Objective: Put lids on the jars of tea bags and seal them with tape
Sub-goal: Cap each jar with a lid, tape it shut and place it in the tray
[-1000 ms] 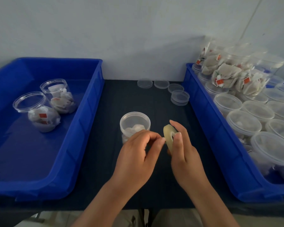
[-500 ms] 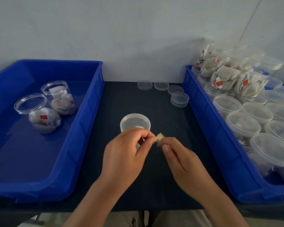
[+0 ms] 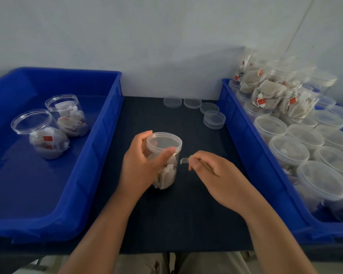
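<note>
- Gripping the lidded jar [image 3: 166, 143] on the worktop [image 3: 176, 218], the left hand [image 3: 139, 167] curls round its side.
- The right hand [image 3: 216, 175] pinches tape [image 3: 184, 160] just beside the jar.

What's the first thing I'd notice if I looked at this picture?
Right in the middle, the left hand grips a lidded jar of tea bags while the right hand pinches a small strip of tape beside it. On either side sit big blue bins: the left bin holds two open jars, the right bin is crowded with lidded jars.
</note>
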